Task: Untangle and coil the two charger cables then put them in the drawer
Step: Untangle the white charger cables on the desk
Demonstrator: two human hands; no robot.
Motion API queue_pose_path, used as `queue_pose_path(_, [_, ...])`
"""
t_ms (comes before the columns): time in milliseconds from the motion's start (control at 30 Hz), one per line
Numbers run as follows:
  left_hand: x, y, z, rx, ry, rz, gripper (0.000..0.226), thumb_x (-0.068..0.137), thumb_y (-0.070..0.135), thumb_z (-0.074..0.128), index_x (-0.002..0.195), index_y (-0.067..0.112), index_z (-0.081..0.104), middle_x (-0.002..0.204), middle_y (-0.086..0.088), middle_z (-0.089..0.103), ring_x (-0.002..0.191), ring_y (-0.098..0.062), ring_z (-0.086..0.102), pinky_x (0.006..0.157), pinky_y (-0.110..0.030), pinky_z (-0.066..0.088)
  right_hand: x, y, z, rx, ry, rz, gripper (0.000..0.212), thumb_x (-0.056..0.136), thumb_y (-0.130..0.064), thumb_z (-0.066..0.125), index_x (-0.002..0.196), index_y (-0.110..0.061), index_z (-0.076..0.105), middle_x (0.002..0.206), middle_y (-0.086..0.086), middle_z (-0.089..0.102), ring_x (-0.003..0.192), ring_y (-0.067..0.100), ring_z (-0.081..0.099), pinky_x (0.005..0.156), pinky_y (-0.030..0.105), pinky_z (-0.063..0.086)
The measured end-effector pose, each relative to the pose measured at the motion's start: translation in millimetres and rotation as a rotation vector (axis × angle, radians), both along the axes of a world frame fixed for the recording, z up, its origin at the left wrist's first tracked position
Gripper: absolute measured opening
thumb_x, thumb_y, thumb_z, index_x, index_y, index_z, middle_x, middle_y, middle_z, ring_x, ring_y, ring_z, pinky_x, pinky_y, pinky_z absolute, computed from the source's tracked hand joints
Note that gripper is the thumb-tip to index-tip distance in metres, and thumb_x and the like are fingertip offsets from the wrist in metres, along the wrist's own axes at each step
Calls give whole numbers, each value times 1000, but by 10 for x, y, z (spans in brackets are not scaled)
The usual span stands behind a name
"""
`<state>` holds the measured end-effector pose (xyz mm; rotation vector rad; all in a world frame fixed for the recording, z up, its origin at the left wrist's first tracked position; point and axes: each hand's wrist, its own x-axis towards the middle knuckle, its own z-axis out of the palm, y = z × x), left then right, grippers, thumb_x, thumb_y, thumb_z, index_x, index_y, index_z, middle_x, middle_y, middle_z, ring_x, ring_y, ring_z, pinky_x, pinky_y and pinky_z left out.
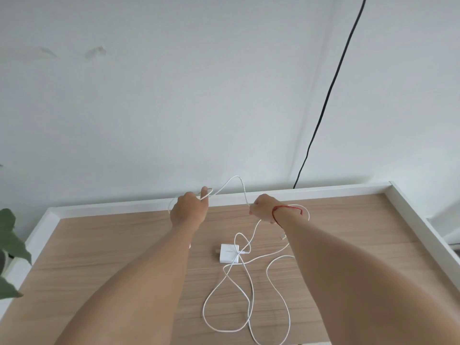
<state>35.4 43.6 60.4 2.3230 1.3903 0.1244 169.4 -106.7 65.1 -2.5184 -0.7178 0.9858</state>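
Coiling: left hand gripped thin white charger cable loops, right hand pinched the strand; slack probably needed feeding evenly, lifted free of the near tangle.

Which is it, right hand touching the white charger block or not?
Apart. The head view shows bare table between the right hand, which grips a cable, and the charger block.

Two hands, one charger block, one black cord; white cables uncountable.
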Motion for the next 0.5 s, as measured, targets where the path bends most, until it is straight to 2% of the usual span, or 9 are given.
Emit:
queue_pose_path(167, [-430, 95, -172, 19, 125, 19, 65, 99, 55, 26, 108, 3, 63, 108, -15, 64, 102, -33, 60, 76, -34, 41, -349, 368, -233, 97, 25, 58, 32, 87, -18, 48, 104, -3, 71, 73, 4, 57, 72, 24, 54, 70, 29, 46])
queue_pose_path(267, [-649, 201, -252, 16, 164, 42, 64, 98, 57, 28, 114, 5, 61, 114, -15, 62, 104, -35, 61, 79, -35, 46, -590, 636, -309, 110, -15, 167, 32, 90, -20, 50, 105, -1, 71, 96, 10, 68, 91, 27, 62, 82, 32, 51])
queue_pose_path(333, [-780, 319, -274, 42, 197, 46, 61, 99, 55, 29, 113, 6, 62, 113, -16, 63, 103, -36, 62, 77, -35, 45, -722, 828, -341, 94, -96, 224, 31, 92, -26, 49, 102, -7, 72, 111, 10, 66, 103, 29, 61, 91, 37, 49])
queue_pose_path(367, [-836, 360, -276, 44, 213, 45, 59, 99, 54, 29, 112, 6, 63, 113, -16, 63, 103, -36, 62, 76, -34, 45, -764, 890, -368, 86, -137, 244, 30, 93, -29, 49, 99, -10, 73, 111, 7, 64, 105, 28, 59, 94, 37, 47])
queue_pose_path(433, [-955, 466, -303, 40, 273, 48, 57, 100, 51, 31, 113, 6, 63, 114, -16, 62, 104, -36, 61, 77, -34, 45, -845, 1027, -425, 42, -203, 291, 30, 95, -31, 48, 79, -14, 66, 96, 3, 62, 98, 26, 56, 95, 36, 39])
queue_pose_path(500, [-1113, 584, -373, 7, 332, 72, 55, 100, 49, 31, 114, 6, 62, 117, -15, 61, 106, -35, 60, 83, -35, 45, -974, 1206, -478, 11, -251, 348, 39, 96, -30, 45, 59, -19, 42, 73, -1, 50, 84, 25, 51, 94, 37, 37])
